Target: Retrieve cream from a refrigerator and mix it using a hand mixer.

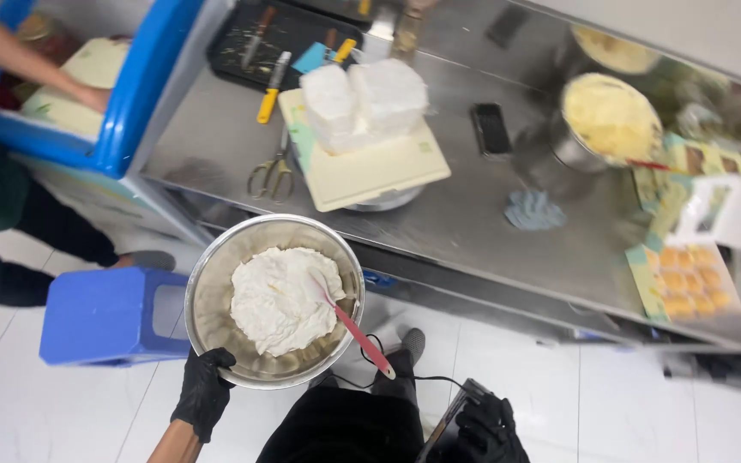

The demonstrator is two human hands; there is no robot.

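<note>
Before the steel counter (473,214), above white floor, a metal bowl (216,291) of soft, heavy white dough (280,300) is gripped at its slippery rim by the left hand (203,390); a dark flat object (443,420) is clasped by the right hand (486,429).

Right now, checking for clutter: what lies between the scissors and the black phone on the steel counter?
In the head view, between the scissors and phone sits a cream cutting board bearing white blocks.

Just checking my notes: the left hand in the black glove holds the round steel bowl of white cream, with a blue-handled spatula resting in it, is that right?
Not quite: the head view shows the spatula has a red handle, not blue. The black-gloved left hand does hold the round steel bowl of white cream.
</note>
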